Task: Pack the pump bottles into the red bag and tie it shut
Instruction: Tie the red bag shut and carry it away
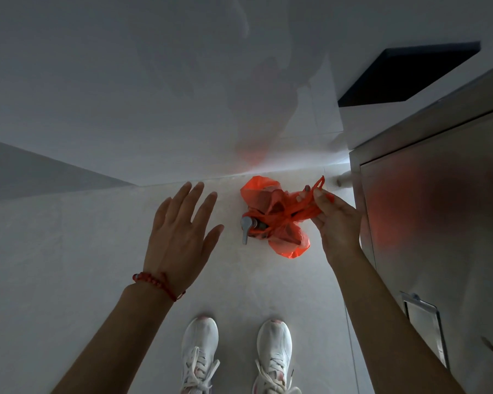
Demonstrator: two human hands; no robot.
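Bag (279, 220) (unlabelled) in right hand (336, 220).

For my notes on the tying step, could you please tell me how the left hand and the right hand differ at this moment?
The left hand is open with fingers spread and holds nothing; the right hand pinches the handles of the red bag. The left hand hovers apart from the bag, beside the grey pump head sticking out of it; the right hand is in contact with the bag. The left wrist wears a red bead bracelet; the right wrist is bare. Both reach forward over the pale floor.
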